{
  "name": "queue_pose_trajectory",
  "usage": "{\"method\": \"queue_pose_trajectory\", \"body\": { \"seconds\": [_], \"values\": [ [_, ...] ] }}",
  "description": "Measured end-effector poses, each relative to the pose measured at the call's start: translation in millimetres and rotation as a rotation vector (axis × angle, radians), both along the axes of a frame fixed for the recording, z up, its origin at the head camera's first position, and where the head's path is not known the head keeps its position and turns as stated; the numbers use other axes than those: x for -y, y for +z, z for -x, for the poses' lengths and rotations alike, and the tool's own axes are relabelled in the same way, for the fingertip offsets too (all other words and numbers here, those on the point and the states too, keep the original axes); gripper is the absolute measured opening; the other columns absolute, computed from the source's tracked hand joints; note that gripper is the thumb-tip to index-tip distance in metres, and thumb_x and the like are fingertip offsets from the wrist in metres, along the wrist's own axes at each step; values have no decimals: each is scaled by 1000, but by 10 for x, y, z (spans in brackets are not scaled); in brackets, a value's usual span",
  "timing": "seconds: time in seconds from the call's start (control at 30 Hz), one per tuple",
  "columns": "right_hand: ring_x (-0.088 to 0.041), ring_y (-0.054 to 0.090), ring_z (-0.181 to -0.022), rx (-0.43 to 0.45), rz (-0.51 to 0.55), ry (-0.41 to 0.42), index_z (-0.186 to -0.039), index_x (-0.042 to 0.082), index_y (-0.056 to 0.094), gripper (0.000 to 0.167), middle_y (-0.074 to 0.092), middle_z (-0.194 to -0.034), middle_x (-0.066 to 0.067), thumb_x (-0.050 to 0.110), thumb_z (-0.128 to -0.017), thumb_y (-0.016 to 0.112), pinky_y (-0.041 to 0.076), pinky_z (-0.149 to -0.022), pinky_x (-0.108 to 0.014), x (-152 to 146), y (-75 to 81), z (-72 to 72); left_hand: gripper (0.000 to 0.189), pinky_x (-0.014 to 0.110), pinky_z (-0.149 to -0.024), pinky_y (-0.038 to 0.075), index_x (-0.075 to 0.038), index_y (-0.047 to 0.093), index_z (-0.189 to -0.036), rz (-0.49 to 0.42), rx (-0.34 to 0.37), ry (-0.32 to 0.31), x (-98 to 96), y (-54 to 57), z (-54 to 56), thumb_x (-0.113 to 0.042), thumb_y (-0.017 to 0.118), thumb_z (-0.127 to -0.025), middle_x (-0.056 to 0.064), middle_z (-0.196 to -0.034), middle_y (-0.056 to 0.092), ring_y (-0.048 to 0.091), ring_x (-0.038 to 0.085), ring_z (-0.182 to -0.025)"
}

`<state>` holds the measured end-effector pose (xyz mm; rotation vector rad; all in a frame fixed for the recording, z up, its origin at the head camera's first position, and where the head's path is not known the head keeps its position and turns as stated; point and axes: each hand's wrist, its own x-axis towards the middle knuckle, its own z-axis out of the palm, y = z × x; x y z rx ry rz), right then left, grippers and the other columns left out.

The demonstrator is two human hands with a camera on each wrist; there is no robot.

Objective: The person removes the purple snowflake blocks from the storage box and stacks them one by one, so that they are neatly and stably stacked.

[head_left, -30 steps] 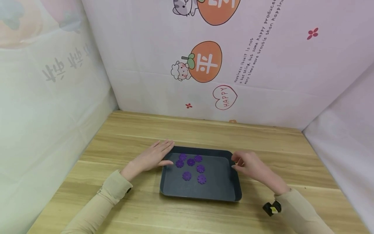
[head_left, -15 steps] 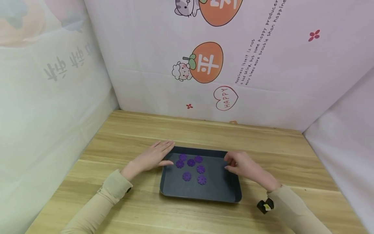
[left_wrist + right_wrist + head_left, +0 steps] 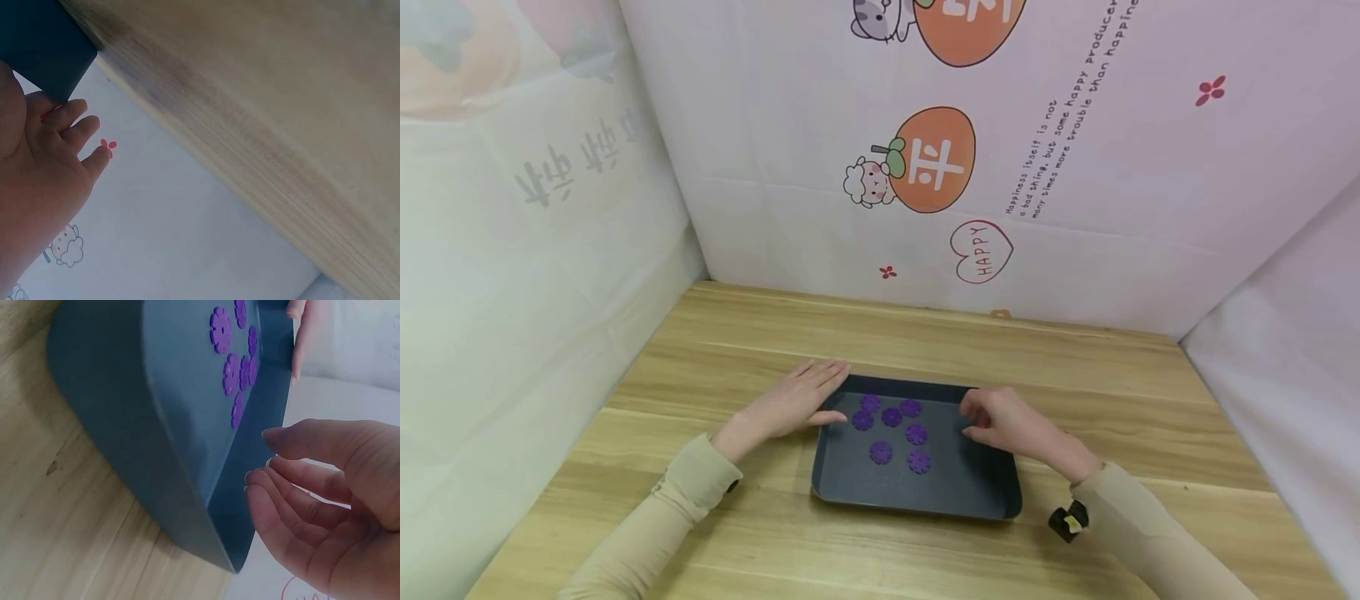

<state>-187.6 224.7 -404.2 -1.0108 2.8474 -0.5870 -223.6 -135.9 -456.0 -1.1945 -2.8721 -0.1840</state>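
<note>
A dark blue-grey tray holds several purple notched discs, flat and round like snowflake building pieces. They lie in its left and middle part. My left hand rests at the tray's far left corner, fingers extended along the rim and thumb pointing inward. In the left wrist view its fingers meet the tray corner. My right hand hovers over the tray's right side, fingers loosely bent and apart from the discs. The right wrist view shows nothing between thumb and fingers.
The tray sits on a wooden table. Pale printed cloth stands behind the table, with more white cloth on both sides. A black band with a yellow mark is at the right sleeve.
My right hand has moved left, from the tray's right rim to over its inside. The left hand and the discs have stayed in place.
</note>
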Motion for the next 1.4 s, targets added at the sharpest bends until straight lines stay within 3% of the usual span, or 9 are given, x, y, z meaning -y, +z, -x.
{"method": "queue_pose_trajectory", "body": {
  "seconds": [1.03, 1.4],
  "values": [
    [-13, 66, -74, 112, -68, 109, -98, 1, 68, 16, 70, -91, -11, 6, -84, 75, 53, -63, -17, 404, -112, 126, 80, 52, -125, 25, -3, 28, -156, 11, -21, -5, 2, -4, 0, -56, 48, -99, 15, -163, 29, 31, 30, -151],
    [-17, 67, -77, 160, -99, 102, -100, -1, 68, 20, 69, -96, -13, 5, -83, 77, 55, -65, -18, 511, -144, 156, 81, 52, -125, 24, -4, 27, -156, 11, -2, -1, 9, -7, 9, -57, 48, -99, 14, -163, 28, 29, 29, -151]
  ]
}}
